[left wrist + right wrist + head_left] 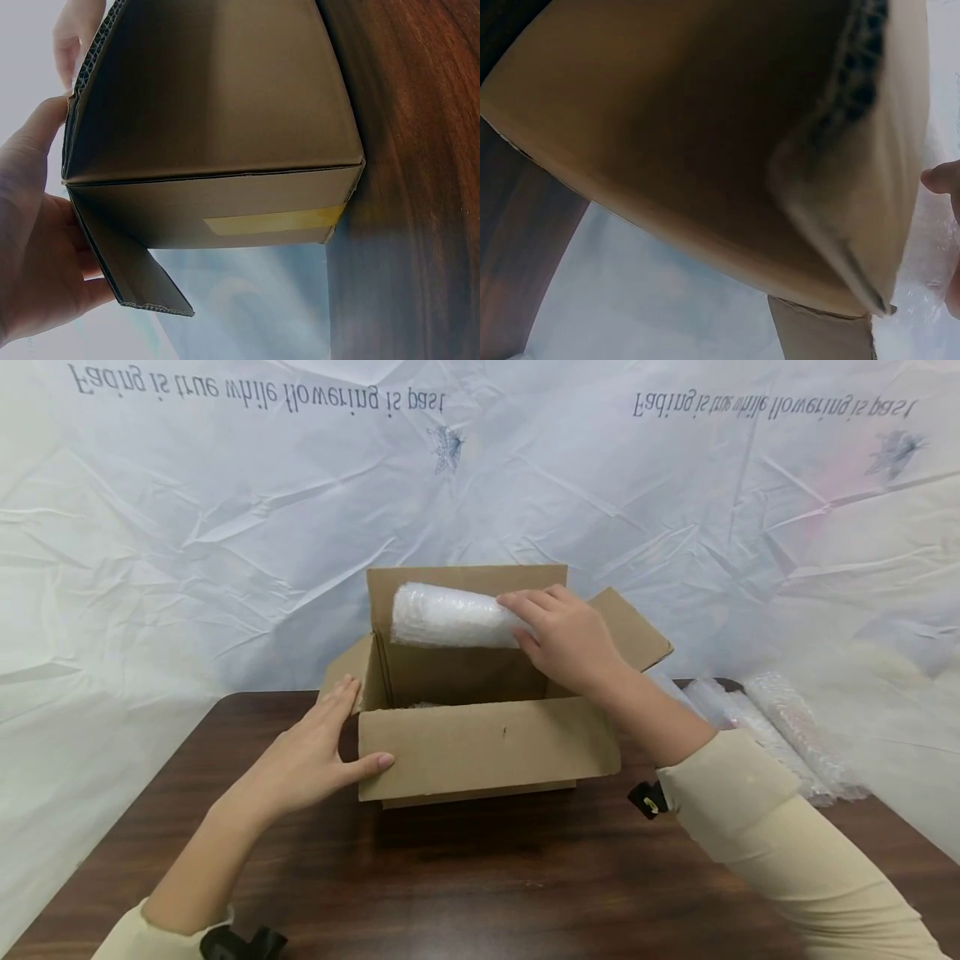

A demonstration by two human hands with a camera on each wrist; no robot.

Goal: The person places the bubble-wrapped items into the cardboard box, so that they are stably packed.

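We find R hand (pixel 562 631) pinching bubble-wrap roll (pixel 453 617) by rt end, over box (pixel 480 677); L hand (pixel 318 756), fingers approx. straight, touching flaps (pixel 487 747). Rec. bracing box, roll level.

Count stands at one cardboard box (pixel 465 672) with four flaps (pixel 630 631); one left hand (pixel 307 768); one right hand (pixel 566 635); one held bubble-wrapped roll (pixel 453 617); at least three more rolls (pixel 798 731) right, exact number unclear; one table (pixel 480 877).
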